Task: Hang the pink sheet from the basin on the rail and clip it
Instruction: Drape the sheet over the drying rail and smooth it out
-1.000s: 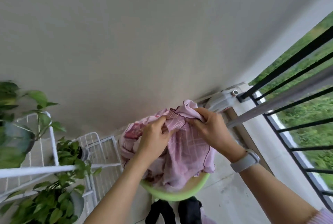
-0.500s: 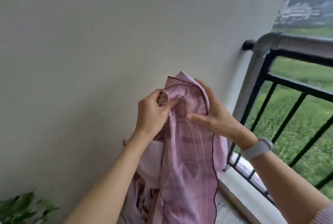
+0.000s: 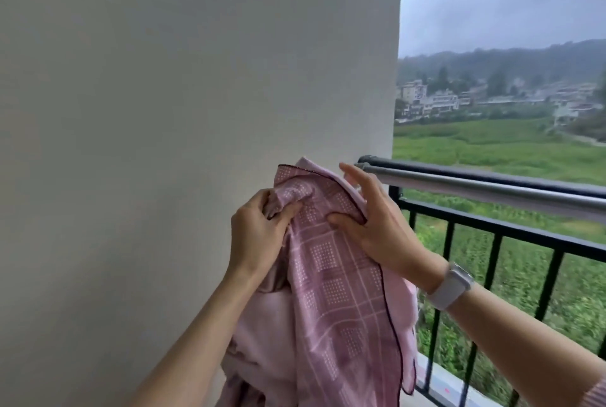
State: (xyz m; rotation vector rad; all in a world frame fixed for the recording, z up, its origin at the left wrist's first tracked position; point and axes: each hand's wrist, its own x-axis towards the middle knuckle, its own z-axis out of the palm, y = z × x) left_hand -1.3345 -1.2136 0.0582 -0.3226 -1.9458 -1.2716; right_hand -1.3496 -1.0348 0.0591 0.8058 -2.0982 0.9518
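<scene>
Left hand [image 3: 259, 229] fisted on bunched pink sheet [image 3: 331, 292], right hand [image 3: 370, 226] pinching its edge, fingers spread, rail [image 3: 485, 188] just right.

Both hands hold the pink sheet [image 3: 331, 275] up just left of the rail [image 3: 485, 188]: left hand [image 3: 259, 233] grips a bunched corner, right hand [image 3: 377, 226] pinches its edge.

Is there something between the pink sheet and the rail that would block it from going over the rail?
Nothing visible does. The pink sheet is held up by the left hand and the right hand, just left of the rail. The rail's top is bare where it shows, with only open air between.
</scene>
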